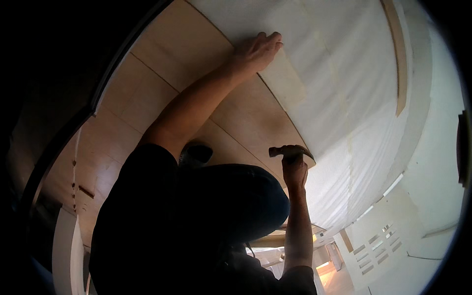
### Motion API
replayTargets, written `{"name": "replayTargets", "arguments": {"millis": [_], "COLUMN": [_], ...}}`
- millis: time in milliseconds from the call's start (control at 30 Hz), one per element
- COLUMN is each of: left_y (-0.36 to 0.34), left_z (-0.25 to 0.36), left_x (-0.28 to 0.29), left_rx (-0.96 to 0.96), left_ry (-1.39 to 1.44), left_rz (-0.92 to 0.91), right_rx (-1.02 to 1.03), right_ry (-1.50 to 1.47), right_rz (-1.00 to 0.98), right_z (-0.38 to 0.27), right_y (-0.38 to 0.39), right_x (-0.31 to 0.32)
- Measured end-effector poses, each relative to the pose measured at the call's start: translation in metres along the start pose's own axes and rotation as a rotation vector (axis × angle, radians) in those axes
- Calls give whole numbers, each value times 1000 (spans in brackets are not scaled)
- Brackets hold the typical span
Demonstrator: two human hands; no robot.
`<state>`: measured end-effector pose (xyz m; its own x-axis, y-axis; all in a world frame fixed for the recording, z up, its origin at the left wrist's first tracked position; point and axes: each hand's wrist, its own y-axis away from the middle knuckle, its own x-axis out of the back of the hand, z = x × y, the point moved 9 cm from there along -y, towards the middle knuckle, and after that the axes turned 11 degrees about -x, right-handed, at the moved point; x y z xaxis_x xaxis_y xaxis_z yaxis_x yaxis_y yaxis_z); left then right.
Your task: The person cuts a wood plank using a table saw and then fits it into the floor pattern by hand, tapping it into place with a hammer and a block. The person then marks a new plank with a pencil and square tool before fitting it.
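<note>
My right hand is wrapped round the handle of a hammer. Its dark metal head rises above the fist, over the near end of the outermost floor plank. Farther ahead, my left hand reaches across to that plank's long right edge, its fingers curled. A pale flat piece lies along the edge and runs under this hand, which appears to grip its far end. The fingertips are partly hidden.
White underlay sheeting spreads to the right of the laid planks. A long wooden strip lies on it near the wall. My bent knee is between my arms. A small brown offcut lies at left.
</note>
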<state>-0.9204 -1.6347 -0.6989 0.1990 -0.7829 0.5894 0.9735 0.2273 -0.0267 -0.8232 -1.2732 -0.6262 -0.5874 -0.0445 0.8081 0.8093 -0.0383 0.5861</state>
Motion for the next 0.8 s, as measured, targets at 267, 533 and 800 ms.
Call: {"name": "replayTargets", "arguments": {"millis": [267,533,800], "left_y": [52,81,100], "left_z": [46,44,36], "left_x": [-23,-26,-5], "left_rx": [-232,-425,-269], "left_ry": [-152,-489,-278], "left_rz": [-10,-207,-404], "right_rx": [280,7,125], "right_ry": [-16,271,147], "right_rz": [131,142,281], "right_z": [-8,24,-13], "right_y": [39,14,17], "right_x": [51,61,80]}}
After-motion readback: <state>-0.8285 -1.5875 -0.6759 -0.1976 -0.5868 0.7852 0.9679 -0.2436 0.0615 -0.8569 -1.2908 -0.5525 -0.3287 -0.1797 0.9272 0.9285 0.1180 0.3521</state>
